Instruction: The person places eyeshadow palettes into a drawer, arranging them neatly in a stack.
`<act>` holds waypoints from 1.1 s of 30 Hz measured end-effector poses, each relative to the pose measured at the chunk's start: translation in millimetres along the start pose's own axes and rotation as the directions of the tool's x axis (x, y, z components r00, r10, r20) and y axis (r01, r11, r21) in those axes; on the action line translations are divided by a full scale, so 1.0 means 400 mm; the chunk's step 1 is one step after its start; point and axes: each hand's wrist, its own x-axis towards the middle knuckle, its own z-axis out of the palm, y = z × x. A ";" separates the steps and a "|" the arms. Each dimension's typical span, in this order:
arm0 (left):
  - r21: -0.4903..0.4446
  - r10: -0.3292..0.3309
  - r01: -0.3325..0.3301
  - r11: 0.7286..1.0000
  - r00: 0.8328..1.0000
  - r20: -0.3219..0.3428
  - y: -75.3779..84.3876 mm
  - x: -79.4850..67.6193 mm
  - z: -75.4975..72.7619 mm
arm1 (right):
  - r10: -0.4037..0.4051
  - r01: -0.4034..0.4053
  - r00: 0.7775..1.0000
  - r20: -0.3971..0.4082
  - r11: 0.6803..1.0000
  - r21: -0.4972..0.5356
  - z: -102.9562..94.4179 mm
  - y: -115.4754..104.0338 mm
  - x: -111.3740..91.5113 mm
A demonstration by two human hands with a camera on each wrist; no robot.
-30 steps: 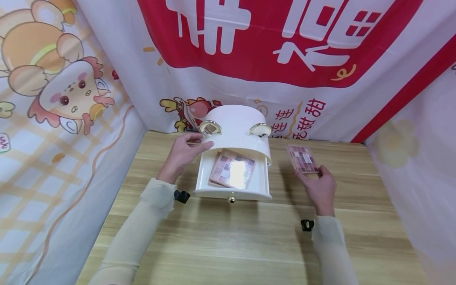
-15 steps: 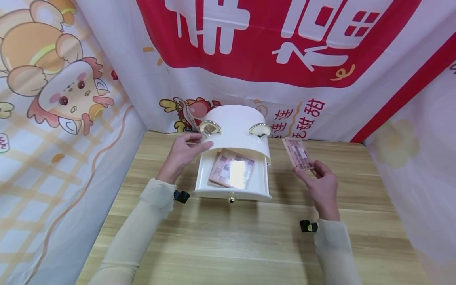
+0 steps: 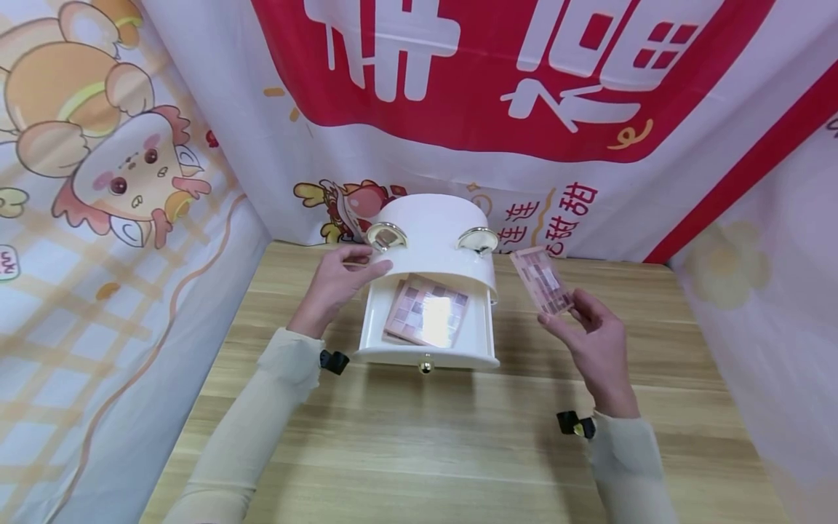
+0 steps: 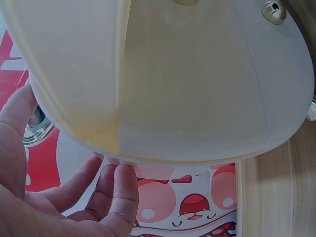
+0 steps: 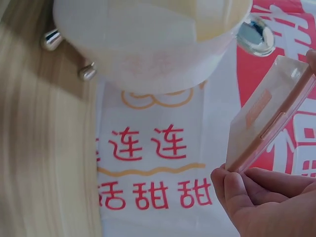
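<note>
A white rounded storage box (image 3: 432, 218) with shiny round handles stands on the table, its front drawer (image 3: 482, 338) pulled out. Inside the drawer lies a pink eyeshadow palette (image 3: 407, 313) with a glare on its lid; the edge of another flat item shows under it. My left hand (image 3: 334, 287) holds the box's left side, thumb at the top and fingertips on the side wall (image 4: 126, 182). To the right of the box, my right hand (image 3: 596, 353) pinches a second eyeshadow palette (image 3: 542, 280) by its near end, tilted in the air; its edge shows in the right wrist view.
The wooden table (image 3: 419, 444) extends in front of the box and to both sides. A printed cloth (image 3: 419, 145) hangs close behind the box, and more cloth (image 3: 196, 291) borders the table at left and right. A gold knob (image 3: 426, 365) sticks out from the drawer front.
The palette in my right hand has risen and shifted up and left in the head view, while the hand has turned and its wrist moved right. The left hand, box and drawer have stayed put.
</note>
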 end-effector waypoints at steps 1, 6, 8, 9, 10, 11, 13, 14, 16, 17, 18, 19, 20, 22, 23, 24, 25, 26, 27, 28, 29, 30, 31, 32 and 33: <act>0.000 0.000 0.000 1.000 1.000 -0.002 0.000 0.000 0.000 | -0.008 0.008 1.000 0.003 1.000 0.015 0.000 -0.005 -0.003; -0.003 0.000 0.000 1.000 1.000 -0.002 -0.001 0.002 0.001 | -0.035 0.033 0.999 0.016 0.994 0.107 0.002 -0.028 -0.014; 0.000 -0.002 0.002 1.000 1.000 0.001 0.000 0.002 0.001 | -0.060 0.056 0.998 0.023 0.989 0.134 0.002 -0.036 -0.019; 0.003 -0.004 0.004 1.000 1.000 0.002 0.001 0.002 0.002 | -0.076 0.071 0.997 0.030 0.986 0.150 0.002 -0.040 -0.022; 0.004 -0.006 0.006 1.000 1.000 0.001 0.001 0.002 0.002 | -0.092 0.085 0.995 0.037 0.983 0.161 0.002 -0.043 -0.024; 0.004 -0.006 0.006 1.000 1.000 0.000 0.002 0.002 0.001 | -0.109 0.100 0.993 0.045 0.980 0.170 0.003 -0.046 -0.026; 0.003 -0.007 0.007 1.000 1.000 -0.002 0.004 0.002 0.001 | -0.137 0.123 0.989 0.062 0.975 0.186 0.004 -0.053 -0.029; 0.001 -0.007 0.007 1.000 1.000 -0.002 0.004 0.002 0.000 | -0.147 0.132 0.987 0.071 0.973 0.189 0.005 -0.056 -0.030; -0.001 -0.010 0.010 1.000 1.000 -0.001 0.004 0.002 0.000 | -0.156 0.135 0.983 0.093 0.971 0.200 0.007 -0.062 -0.033; -0.003 -0.012 0.012 1.000 1.000 0.001 0.003 0.002 0.000 | -0.161 0.137 0.981 0.105 0.970 0.203 0.008 -0.065 -0.034; -0.004 -0.015 0.015 1.000 1.000 0.001 0.003 0.002 0.000 | -0.163 0.137 0.980 0.116 0.970 0.202 0.009 -0.068 -0.035; -0.004 -0.016 0.016 1.000 1.000 0.002 0.002 0.002 0.000 | -0.165 0.137 0.978 0.128 0.969 0.204 0.011 -0.070 -0.036; -0.007 -0.017 0.017 1.000 1.000 0.003 0.001 0.002 0.001 | -0.169 0.138 0.976 0.141 0.969 0.205 0.012 -0.073 -0.038; -0.007 -0.015 0.015 1.000 1.000 0.001 0.000 0.003 0.001 | -0.182 0.145 0.969 0.169 0.968 0.207 0.016 -0.078 -0.040; -0.008 -0.013 0.013 1.000 1.000 0.001 0.000 0.003 0.001 | -0.191 0.152 0.965 0.180 0.966 0.207 0.018 -0.081 -0.041; -0.009 -0.012 0.012 1.000 1.000 0.002 0.000 0.003 0.001 | -0.198 0.157 0.961 0.195 0.965 0.208 0.019 -0.084 -0.042; -0.012 -0.010 0.010 1.000 1.000 0.002 0.000 0.003 0.001 | -0.207 0.161 0.955 0.211 0.963 0.217 0.021 -0.087 -0.043; -0.013 -0.008 0.008 1.000 1.000 0.002 -0.001 0.003 0.001 | -0.214 0.163 0.950 0.228 0.962 0.221 0.022 -0.089 -0.044; -0.013 -0.007 0.007 1.000 1.000 0.002 -0.001 0.002 0.001 | -0.222 0.167 0.944 0.244 0.960 0.227 0.023 -0.092 -0.044; -0.015 -0.007 0.007 1.000 1.000 0.002 -0.001 0.002 0.001 | -0.228 0.168 0.938 0.262 0.958 0.232 0.025 -0.095 -0.045; -0.016 -0.006 0.006 1.000 1.000 0.002 -0.001 0.001 0.000 | -0.232 0.168 0.932 0.279 0.957 0.236 0.026 -0.097 -0.046; -0.015 -0.005 0.005 1.000 1.000 0.002 -0.001 0.001 0.000 | -0.236 0.165 0.926 0.296 0.956 0.243 0.028 -0.099 -0.046; -0.014 -0.004 0.004 1.000 1.000 0.001 0.000 0.001 0.000 | -0.239 0.163 0.920 0.309 0.954 0.252 0.030 -0.101 -0.047; -0.012 -0.004 0.004 1.000 1.000 0.001 0.000 0.001 -0.001 | -0.241 0.162 0.916 0.320 0.954 0.254 0.032 -0.103 -0.047; -0.009 -0.004 0.004 1.000 1.000 0.001 0.001 0.000 -0.001 | -0.241 0.162 0.913 0.329 0.955 0.250 0.035 -0.105 -0.048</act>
